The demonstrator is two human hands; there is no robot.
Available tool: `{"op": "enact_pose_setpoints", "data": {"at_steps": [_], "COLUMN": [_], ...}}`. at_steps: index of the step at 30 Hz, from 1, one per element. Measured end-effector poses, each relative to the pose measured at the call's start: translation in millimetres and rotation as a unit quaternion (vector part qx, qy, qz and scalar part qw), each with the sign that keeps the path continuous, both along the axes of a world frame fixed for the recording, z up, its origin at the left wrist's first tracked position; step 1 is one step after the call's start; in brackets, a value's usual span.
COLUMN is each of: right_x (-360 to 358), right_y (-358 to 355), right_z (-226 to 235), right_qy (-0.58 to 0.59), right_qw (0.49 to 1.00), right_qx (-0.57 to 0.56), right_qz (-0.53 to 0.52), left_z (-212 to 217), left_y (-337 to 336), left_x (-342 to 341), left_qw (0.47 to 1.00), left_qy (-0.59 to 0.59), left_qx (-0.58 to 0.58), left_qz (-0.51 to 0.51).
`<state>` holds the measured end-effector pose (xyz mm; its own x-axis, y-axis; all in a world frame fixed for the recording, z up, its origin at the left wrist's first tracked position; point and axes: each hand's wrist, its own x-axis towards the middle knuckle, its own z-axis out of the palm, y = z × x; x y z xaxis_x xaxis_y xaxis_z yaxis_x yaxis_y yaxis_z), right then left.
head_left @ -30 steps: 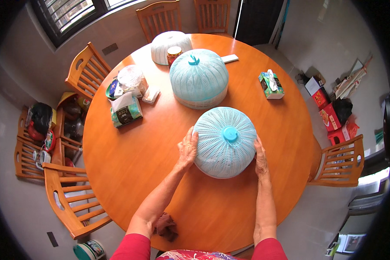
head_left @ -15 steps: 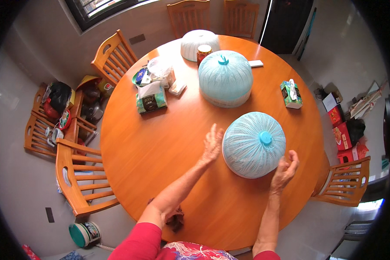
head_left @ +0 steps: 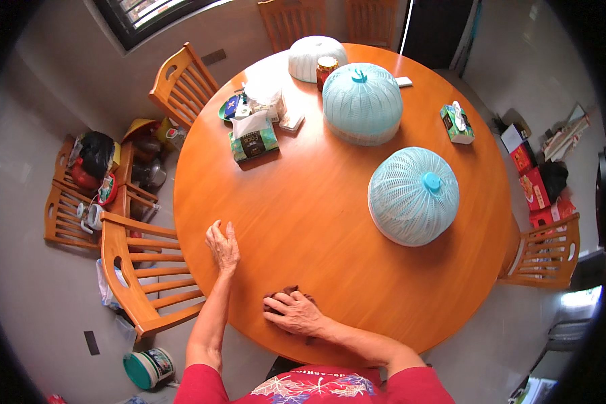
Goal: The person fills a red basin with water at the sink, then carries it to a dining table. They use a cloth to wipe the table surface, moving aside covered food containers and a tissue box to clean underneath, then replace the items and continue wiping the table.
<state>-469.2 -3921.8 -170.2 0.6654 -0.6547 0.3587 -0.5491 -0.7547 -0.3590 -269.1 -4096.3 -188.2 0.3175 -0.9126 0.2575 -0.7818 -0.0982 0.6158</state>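
Observation:
My right hand point(head_left: 293, 315) rests on a crumpled dark brown cloth point(head_left: 269, 308) at the near edge of the round wooden table point(head_left: 289, 222), its fingers curled over it. Most of the cloth is hidden under the palm. To the left, my left hand point(head_left: 223, 249) is over the table's left side, fingers apart and holding nothing. A pale blue mesh food cover point(head_left: 411, 202) with a round blue knob sits to the right, apart from both hands. Behind it stands a second blue food cover point(head_left: 361, 108).
At the far side are a white cover point(head_left: 310, 57) and a jar point(head_left: 326, 67). Tissue packs point(head_left: 254, 145) and small items lie at the far left; another tissue pack point(head_left: 457, 124) is at the right. Wooden chairs point(head_left: 148, 269) surround the table. A bucket point(head_left: 148, 368) is on the floor.
Both hands have left the sides of the near food cover. My right hand has come down onto the brown cloth, and my left has moved leftward. The view has shifted slightly.

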Motion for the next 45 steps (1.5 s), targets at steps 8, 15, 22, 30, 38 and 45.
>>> {"op": "enact_pose_setpoints", "data": {"at_steps": [8, 15, 22, 30, 38, 45], "right_x": [-25, -47, -110, -135, -76, -61], "right_y": [-35, -156, -271, -276, -124, -43], "right_z": [22, -5, -9, -37, -6, -4], "right_qy": [0.015, 0.009, -0.058, 0.085, 0.075, 0.137], "right_qw": [0.99, 0.9, 0.903, 0.816, 0.848, 0.875], "right_qx": [-0.041, -0.082, -0.077, -0.028, 0.05, 0.004], "right_qz": [-0.131, -0.428, -0.418, -0.571, -0.523, -0.464], "left_z": [-12, -4, -2, -3, -6, -2], "left_y": [20, 20, 20, 19, 16, 19], "left_x": [10, 3, 2, 0, 4, 2], "left_qw": [0.97, 0.971, 0.969, 0.969, 0.97, 0.969], "left_qy": [-0.234, -0.22, -0.225, -0.225, -0.229, -0.231], "left_qx": [0.06, 0.084, 0.093, 0.087, 0.074, 0.078], "left_qz": [-0.042, -0.042, -0.039, -0.045, -0.042, -0.047]}}
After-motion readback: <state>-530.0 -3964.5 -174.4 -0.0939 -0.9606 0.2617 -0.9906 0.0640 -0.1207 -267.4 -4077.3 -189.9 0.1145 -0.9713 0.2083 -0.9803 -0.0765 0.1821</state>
